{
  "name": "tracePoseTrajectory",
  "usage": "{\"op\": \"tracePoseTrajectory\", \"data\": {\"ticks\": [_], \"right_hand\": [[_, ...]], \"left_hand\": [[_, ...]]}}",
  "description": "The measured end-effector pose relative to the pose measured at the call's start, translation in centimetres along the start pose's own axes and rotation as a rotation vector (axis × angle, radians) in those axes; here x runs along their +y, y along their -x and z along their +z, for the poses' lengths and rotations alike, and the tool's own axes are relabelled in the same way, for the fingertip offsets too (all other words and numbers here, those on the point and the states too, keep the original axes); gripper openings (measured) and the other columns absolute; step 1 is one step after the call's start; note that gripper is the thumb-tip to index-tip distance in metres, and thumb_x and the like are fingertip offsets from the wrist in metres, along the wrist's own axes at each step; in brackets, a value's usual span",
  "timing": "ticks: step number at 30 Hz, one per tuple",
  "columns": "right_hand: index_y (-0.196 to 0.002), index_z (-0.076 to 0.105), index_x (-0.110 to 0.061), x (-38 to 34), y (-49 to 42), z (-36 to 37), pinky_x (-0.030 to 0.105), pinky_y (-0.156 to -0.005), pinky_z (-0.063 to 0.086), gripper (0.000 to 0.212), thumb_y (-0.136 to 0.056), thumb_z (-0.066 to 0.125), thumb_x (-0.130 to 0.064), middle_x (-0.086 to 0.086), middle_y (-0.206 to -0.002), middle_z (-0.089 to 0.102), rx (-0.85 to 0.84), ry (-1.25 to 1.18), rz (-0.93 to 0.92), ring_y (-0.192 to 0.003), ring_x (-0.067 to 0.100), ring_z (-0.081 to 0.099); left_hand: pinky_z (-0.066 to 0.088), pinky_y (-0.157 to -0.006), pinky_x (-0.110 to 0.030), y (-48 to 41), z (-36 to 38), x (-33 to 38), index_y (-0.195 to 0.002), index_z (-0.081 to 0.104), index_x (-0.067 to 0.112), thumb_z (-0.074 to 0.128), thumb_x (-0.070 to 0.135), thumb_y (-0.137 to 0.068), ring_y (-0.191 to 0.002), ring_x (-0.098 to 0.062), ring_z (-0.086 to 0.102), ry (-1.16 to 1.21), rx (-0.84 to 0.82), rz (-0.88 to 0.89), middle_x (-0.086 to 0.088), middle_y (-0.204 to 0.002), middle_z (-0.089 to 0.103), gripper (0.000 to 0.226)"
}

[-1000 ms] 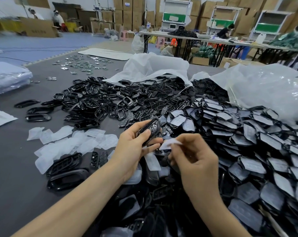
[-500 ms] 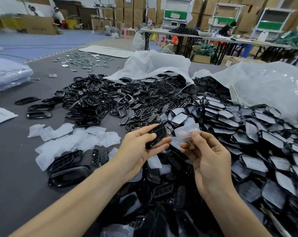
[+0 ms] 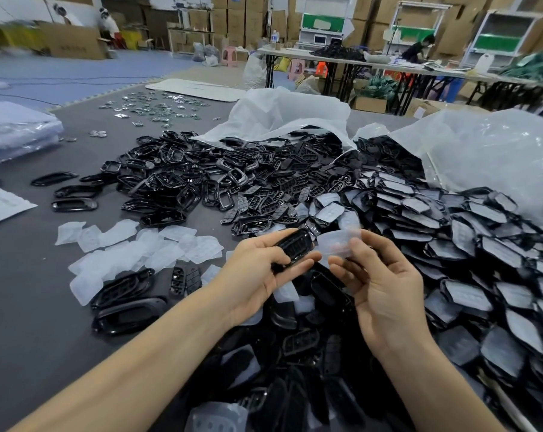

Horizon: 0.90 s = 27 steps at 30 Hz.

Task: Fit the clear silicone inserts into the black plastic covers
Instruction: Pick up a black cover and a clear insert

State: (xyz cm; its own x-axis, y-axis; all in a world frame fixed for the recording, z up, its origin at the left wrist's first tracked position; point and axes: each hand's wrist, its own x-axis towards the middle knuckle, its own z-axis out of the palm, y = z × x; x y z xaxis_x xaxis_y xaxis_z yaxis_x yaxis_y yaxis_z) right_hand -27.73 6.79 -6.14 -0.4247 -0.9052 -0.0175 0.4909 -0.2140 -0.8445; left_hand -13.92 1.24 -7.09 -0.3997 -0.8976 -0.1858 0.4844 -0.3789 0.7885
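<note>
**Grey bench, cover in one hand, insert in the other**

Grey matting [image 3: 20, 307] covers a wide work surface in a warehouse stacked with cardboard boxes. The print on the big box [image 3: 73, 42] at far left is too blurred to read. At the left edge lie a stack of clear bags [image 3: 14, 132] and a white sheet [image 3: 2, 204]. Nearer the middle, loose silicone inserts [image 3: 133, 254] are scattered on the matting, with a heap of empty black frames [image 3: 176, 173] beyond them.

The left hand [image 3: 257, 275] grips one black plastic cover [image 3: 295, 247], fingers and thumb curled round its long edges, and holds it above the parts near the person. Just right of it, the right hand [image 3: 382, 285] pinches a clear silicone insert [image 3: 338, 241] between thumb and fingertips. The insert sits beside the cover's right end and is not yet seated in it; whether the two touch cannot be told.

Further right, covers with inserts fitted [image 3: 451, 219] lie overlapped in a broad pile. Behind them slumps a crumpled clear plastic bag [image 3: 494, 157].
</note>
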Motion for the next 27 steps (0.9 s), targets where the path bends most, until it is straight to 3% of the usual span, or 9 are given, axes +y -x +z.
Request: {"op": "tracePoseTrajectory", "data": {"ticks": [8,12,17,19,21,24,27], "right_hand": [[-0.084,0.07,-0.012,-0.2,-0.4,-0.6,0.02,-0.051,0.051,0.01,-0.085,0.065,-0.004,0.004,-0.073,0.065,-0.035,0.301,-0.067,-0.052,0.011,0.061],[-0.075,0.071,-0.016,-0.5,-0.1,-0.3,0.019,-0.053,0.051,0.009,-0.072,0.069,-0.008,0.0,-0.065,0.065,-0.205,0.288,-0.019,-0.056,0.01,0.059],[-0.07,0.073,-0.017,-1.0,0.2,-0.2,0.02,-0.058,0.052,0.012,-0.059,0.075,-0.017,0.005,-0.064,0.064,-0.396,0.224,0.01,-0.057,0.013,0.061],[-0.071,0.071,-0.016,-0.7,0.2,-0.2,0.02,-0.061,0.054,0.007,-0.067,0.073,-0.01,0.004,-0.066,0.066,-0.378,0.271,-0.056,-0.061,0.014,0.065],[-0.072,0.069,-0.016,-0.2,0.0,-0.3,0.02,-0.061,0.054,0.017,-0.077,0.069,0.0,0.004,-0.069,0.068,-0.308,0.419,-0.176,-0.063,0.014,0.066],[-0.074,0.068,-0.021,0.1,-0.3,-0.8,0.02,-0.058,0.052,0.022,-0.082,0.069,-0.001,0.001,-0.072,0.07,-0.181,0.668,-0.329,-0.062,0.011,0.065],[-0.074,0.067,-0.024,0.2,-0.4,-1.2,0.021,-0.061,0.053,0.02,-0.081,0.072,-0.006,-0.005,-0.072,0.07,-0.122,0.756,-0.401,-0.065,0.01,0.065]], "left_hand": [[0.059,-0.075,-0.026,0.2,0.4,-0.4,-0.11,0.064,0.006,0.035,-0.021,-0.091,-0.093,-0.026,0.071,-0.12,-0.038,0.062,-0.02,-0.117,0.065,0.044],[0.056,-0.087,-0.03,0.5,0.6,-0.5,-0.125,0.058,0.008,0.038,-0.019,-0.092,-0.107,-0.024,0.063,-0.226,-0.086,0.103,-0.019,-0.123,0.063,0.047],[0.053,-0.091,-0.03,0.7,0.6,-0.5,-0.131,0.054,0.01,0.046,-0.014,-0.091,-0.1,-0.021,0.062,-0.273,-0.123,0.142,-0.02,-0.119,0.064,0.047],[0.052,-0.093,-0.03,0.9,0.9,-0.9,-0.13,0.054,0.014,0.055,-0.006,-0.089,-0.099,-0.016,0.064,-0.28,-0.152,0.156,-0.013,-0.113,0.068,0.046],[0.05,-0.095,-0.032,1.0,1.2,-1.4,-0.128,0.053,0.017,0.054,-0.002,-0.09,-0.097,-0.013,0.063,-0.304,-0.178,0.162,-0.007,-0.109,0.069,0.043],[0.045,-0.103,-0.043,1.2,1.4,-1.6,-0.124,0.055,0.021,0.056,0.003,-0.089,-0.105,-0.026,0.058,-0.343,-0.199,0.178,-0.021,-0.118,0.063,0.038],[0.05,-0.098,-0.031,1.3,1.4,-1.7,-0.12,0.057,0.022,0.057,0.002,-0.09,-0.11,-0.022,0.062,-0.347,-0.222,0.193,-0.019,-0.122,0.063,0.037]]}}
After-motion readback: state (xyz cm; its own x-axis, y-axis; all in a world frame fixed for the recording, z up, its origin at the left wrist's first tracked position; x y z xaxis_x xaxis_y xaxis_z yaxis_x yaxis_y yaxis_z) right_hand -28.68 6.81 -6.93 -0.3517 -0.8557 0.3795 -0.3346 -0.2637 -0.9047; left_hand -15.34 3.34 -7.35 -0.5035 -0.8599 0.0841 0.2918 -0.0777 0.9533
